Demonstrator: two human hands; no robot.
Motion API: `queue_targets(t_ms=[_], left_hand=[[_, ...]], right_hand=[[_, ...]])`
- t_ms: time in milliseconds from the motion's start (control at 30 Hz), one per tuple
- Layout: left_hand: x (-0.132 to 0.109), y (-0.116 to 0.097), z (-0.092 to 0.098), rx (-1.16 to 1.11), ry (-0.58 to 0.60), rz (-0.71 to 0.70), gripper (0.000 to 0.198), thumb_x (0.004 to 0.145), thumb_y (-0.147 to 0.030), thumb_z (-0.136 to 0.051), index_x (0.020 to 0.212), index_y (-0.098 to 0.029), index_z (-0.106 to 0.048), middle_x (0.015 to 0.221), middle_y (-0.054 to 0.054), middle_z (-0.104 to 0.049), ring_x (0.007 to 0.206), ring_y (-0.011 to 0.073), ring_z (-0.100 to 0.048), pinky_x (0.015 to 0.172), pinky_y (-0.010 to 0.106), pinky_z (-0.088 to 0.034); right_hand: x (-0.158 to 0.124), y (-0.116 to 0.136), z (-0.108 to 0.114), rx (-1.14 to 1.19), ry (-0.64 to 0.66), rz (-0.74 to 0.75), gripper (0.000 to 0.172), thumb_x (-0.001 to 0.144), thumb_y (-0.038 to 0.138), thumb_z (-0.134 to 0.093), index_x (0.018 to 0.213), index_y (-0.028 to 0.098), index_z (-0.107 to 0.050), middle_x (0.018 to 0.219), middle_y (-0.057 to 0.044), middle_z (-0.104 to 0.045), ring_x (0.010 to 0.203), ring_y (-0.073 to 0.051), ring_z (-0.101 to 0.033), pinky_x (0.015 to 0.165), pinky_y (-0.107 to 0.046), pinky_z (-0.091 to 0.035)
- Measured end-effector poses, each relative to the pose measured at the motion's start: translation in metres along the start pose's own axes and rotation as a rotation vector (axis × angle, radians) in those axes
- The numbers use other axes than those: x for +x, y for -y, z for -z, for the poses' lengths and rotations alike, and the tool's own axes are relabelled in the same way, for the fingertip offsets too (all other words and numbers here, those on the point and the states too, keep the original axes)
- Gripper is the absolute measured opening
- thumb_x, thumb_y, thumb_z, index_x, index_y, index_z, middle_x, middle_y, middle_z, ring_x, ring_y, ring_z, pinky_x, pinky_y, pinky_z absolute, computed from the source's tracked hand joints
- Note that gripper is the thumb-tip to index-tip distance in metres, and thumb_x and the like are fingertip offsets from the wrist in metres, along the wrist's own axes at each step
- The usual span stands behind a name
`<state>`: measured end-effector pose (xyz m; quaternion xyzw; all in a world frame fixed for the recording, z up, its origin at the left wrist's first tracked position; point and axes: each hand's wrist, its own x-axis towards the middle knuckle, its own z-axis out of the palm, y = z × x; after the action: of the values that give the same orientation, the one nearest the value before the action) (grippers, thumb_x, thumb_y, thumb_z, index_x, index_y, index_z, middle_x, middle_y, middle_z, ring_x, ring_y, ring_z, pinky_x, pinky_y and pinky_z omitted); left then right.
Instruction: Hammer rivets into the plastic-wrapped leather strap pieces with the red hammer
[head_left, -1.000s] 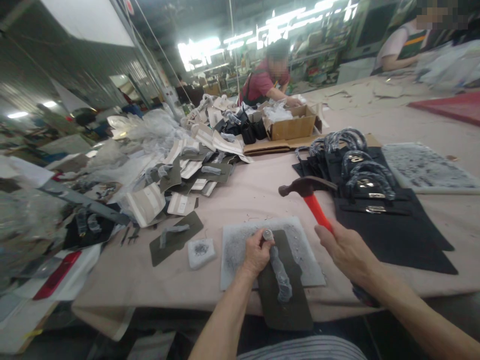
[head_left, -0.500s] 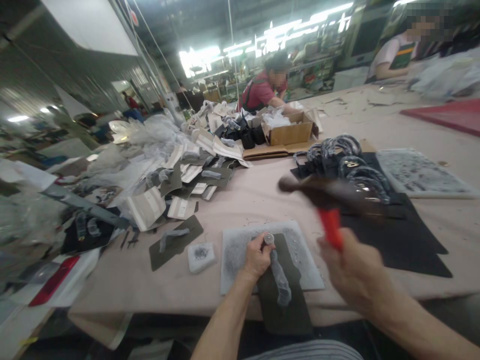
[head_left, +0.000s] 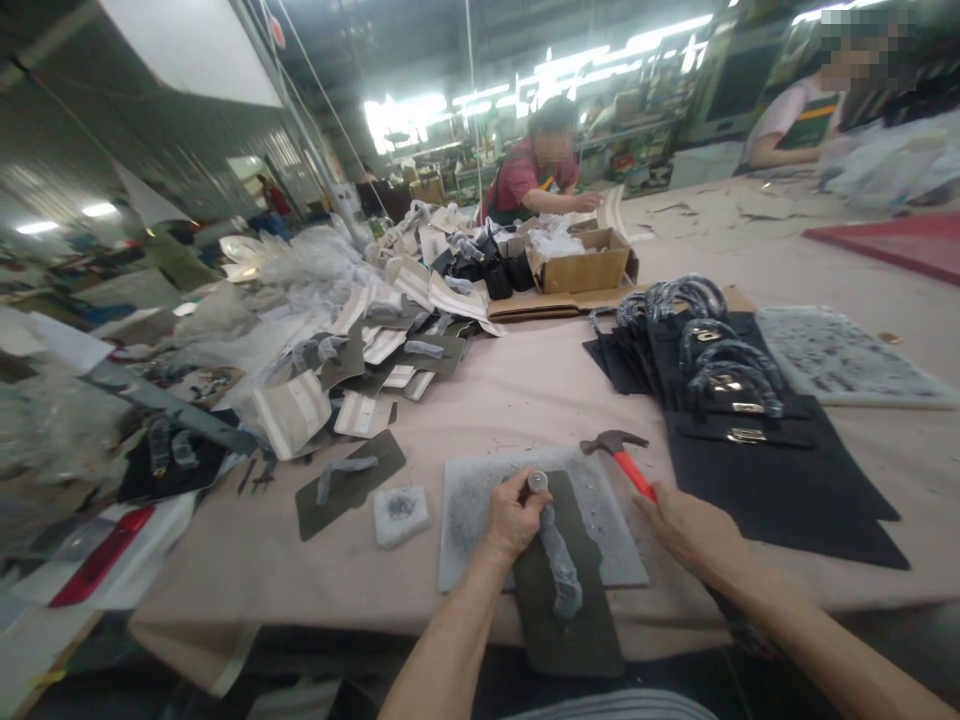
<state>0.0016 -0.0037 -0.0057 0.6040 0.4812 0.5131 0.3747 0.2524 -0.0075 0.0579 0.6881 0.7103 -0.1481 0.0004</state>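
Note:
My left hand [head_left: 514,517] is closed around a short metal punch [head_left: 538,482], its round top facing up. The punch stands over the upper end of a dark olive panel [head_left: 574,560], which carries a plastic-wrapped handle [head_left: 561,570]. Beneath the panel lies a pale, scuffed board [head_left: 469,500], and the panel's lower end hangs past the table edge. My right hand [head_left: 686,520] grips the red handle of a claw hammer [head_left: 628,460], whose dark head is low over the table, right of the punch. What lies under the punch's lower end is hidden.
A small white block [head_left: 403,515] and another olive panel [head_left: 349,480] lie to the left. Black panels with wrapped handles [head_left: 772,480] are stacked at right, beside a second board [head_left: 847,350]. Behind are piled pieces, a cardboard box [head_left: 589,268] and a co-worker [head_left: 517,185].
The hammer has come down and slightly left, from a blurred raised position to low over the table. My left hand keeps the punch in place. The co-worker's hand now holds a pale piece.

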Motion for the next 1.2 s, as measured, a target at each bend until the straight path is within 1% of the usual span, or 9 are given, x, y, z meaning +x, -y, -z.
queue_targets(t_ms=[133,200,300,467,600,667,800,933,1200], left_hand=[[0.002,0.002,-0.001,-0.090,-0.037,0.075,0.013,0.076,-0.027,-0.071,0.083,-0.017,-0.067,0.073,-0.002,-0.062,0.068,0.0145,-0.054,0.065,0.025,-0.042],[0.004,0.004,-0.002,-0.118,-0.055,0.118,0.016,0.074,-0.028,-0.073,0.085,-0.017,-0.069,0.075,-0.002,-0.064,0.069,0.0147,-0.056,0.066,0.025,-0.044],[0.009,0.005,-0.004,-0.178,-0.133,0.207,0.020,0.072,-0.030,-0.076,0.085,-0.017,-0.069,0.076,0.000,-0.067,0.070,0.0148,-0.059,0.067,0.025,-0.047],[0.022,-0.025,0.007,-0.388,-0.350,0.313,0.035,0.069,-0.039,-0.080,0.088,-0.014,-0.066,0.078,0.003,-0.069,0.070,0.0162,-0.062,0.065,0.025,-0.050],[0.027,-0.064,0.027,-0.359,-0.391,0.131,0.036,0.072,-0.038,-0.082,0.092,-0.013,-0.066,0.083,0.005,-0.071,0.077,0.0173,-0.066,0.073,0.026,-0.052],[0.024,-0.072,0.032,-0.317,-0.342,0.077,0.031,0.074,-0.035,-0.081,0.092,-0.013,-0.068,0.084,0.005,-0.071,0.079,0.0178,-0.066,0.074,0.026,-0.052],[0.016,-0.055,0.021,-0.278,-0.210,0.093,0.021,0.076,-0.032,-0.075,0.087,-0.015,-0.067,0.084,0.003,-0.070,0.078,0.0156,-0.063,0.074,0.024,-0.050],[0.014,-0.033,0.001,-0.310,-0.152,0.141,0.021,0.077,-0.034,-0.072,0.087,-0.017,-0.065,0.084,0.002,-0.070,0.079,0.0159,-0.063,0.074,0.025,-0.049],[0.017,-0.011,-0.023,-0.367,0.056,0.191,0.029,0.075,-0.034,-0.072,0.097,-0.016,-0.065,0.092,0.007,-0.074,0.086,0.0201,-0.069,0.079,0.029,-0.053]], right_hand=[[-0.017,0.033,-0.018,-0.088,-0.320,0.543,0.053,0.090,0.006,-0.040,0.142,0.012,-0.047,0.141,-0.023,-0.048,0.116,-0.033,-0.057,0.089,-0.047,-0.051],[-0.031,0.056,-0.027,-0.071,-0.235,0.820,0.063,0.077,-0.001,-0.045,0.137,0.017,-0.052,0.146,-0.017,-0.045,0.122,-0.030,-0.052,0.098,-0.047,-0.049],[-0.045,0.083,-0.043,-0.151,-0.093,0.947,0.044,0.072,0.001,-0.053,0.113,0.017,-0.061,0.133,-0.014,-0.056,0.114,-0.031,-0.055,0.099,-0.050,-0.048],[-0.047,0.104,-0.036,-0.295,-0.275,0.748,0.029,0.085,0.006,-0.049,0.111,0.014,-0.060,0.118,-0.017,-0.062,0.103,-0.032,-0.061,0.091,-0.047,-0.048],[-0.046,0.111,-0.003,-0.279,-0.257,0.391,0.020,0.093,0.007,-0.039,0.095,0.015,-0.057,0.089,-0.012,-0.063,0.074,-0.027,-0.065,0.065,-0.036,-0.045],[-0.045,0.111,0.002,-0.197,-0.203,0.312,0.018,0.099,0.015,-0.039,0.104,0.014,-0.056,0.089,-0.012,-0.065,0.074,-0.027,-0.067,0.061,-0.034,-0.042],[-0.046,0.109,-0.025,0.036,-0.089,0.236,0.030,0.105,0.023,-0.042,0.132,0.011,-0.045,0.100,-0.013,-0.071,0.089,-0.028,-0.072,0.068,-0.033,-0.048],[-0.050,0.110,-0.052,0.087,-0.059,0.178,0.034,0.107,0.024,-0.036,0.138,0.011,-0.041,0.114,-0.016,-0.071,0.094,-0.027,-0.072,0.072,-0.032,-0.050],[-0.061,0.103,-0.049,0.125,0.088,0.154,0.039,0.106,0.022,-0.035,0.139,0.007,-0.048,0.098,-0.015,-0.074,0.093,-0.030,-0.073,0.072,-0.034,-0.048]])
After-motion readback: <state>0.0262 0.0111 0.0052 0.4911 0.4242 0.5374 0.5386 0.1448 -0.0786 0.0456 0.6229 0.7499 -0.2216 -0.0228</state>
